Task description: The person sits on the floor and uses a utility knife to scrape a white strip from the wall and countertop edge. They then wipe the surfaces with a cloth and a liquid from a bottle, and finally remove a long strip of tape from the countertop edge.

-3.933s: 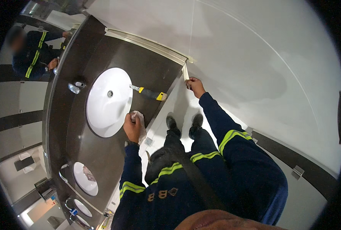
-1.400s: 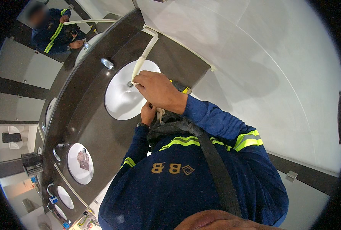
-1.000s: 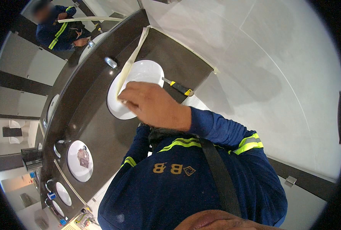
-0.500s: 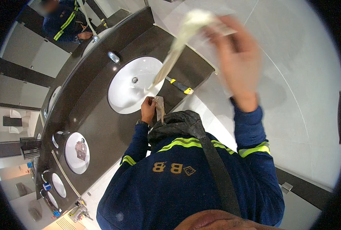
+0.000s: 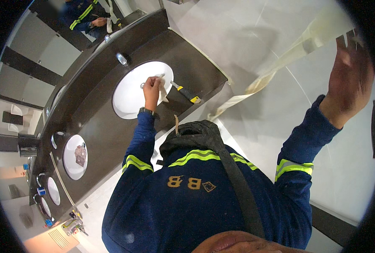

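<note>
My right hand is raised at the far right, its fingers closed around a bunched part of a long, pale, translucent strip. From there the strip trails down leftward past the counter's end, blurred near the hand. I cannot tell whether it is tape or film. Over the near oval white sink, my left hand pinches a short pale strip piece that hangs toward the sink's rim. To the right of that sink lies a scraper with a black and yellow handle, its blade toward the basin.
The dark counter runs along a mirror on the left. Its second sink holds a brownish crumpled thing. A chrome faucet stands behind the near sink. A dark bag hangs at my front. A grey wall rises on the right.
My left hand has moved from beside the bag to over the sink with the pale piece. My right hand has swung outward to the right, drawing the long strip away from the sink.
</note>
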Available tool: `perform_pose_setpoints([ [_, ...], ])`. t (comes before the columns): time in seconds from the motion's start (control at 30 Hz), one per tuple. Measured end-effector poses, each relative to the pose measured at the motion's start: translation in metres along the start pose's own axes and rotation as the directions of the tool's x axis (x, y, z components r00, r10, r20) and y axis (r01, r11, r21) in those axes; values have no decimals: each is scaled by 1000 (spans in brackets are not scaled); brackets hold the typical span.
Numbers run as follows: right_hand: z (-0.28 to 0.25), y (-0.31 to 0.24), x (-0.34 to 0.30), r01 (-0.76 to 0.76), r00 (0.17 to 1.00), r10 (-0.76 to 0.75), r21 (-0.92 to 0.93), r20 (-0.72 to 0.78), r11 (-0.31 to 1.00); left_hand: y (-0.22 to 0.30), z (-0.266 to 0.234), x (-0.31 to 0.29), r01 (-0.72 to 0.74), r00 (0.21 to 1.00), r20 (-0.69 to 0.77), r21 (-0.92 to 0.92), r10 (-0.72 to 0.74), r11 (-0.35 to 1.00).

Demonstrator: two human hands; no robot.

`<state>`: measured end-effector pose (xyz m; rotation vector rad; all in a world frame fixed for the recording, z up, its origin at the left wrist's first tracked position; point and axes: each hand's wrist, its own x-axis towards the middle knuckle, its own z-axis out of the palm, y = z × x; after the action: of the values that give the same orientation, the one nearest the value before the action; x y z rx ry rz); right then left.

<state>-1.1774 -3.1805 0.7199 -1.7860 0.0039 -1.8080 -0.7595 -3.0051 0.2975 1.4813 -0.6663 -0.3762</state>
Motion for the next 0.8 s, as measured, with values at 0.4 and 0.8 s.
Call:
perform_pose_setpoints([
  [0.4,-42,13,-96,-553,832,554,154,46,818,22,86,82,-2,998,-65,-33,-1,999],
  [0.8,-41,158,-352,-995,-46,986,98,-163,-30,-115,130,112,-32,971,222,481,-86,876],
])
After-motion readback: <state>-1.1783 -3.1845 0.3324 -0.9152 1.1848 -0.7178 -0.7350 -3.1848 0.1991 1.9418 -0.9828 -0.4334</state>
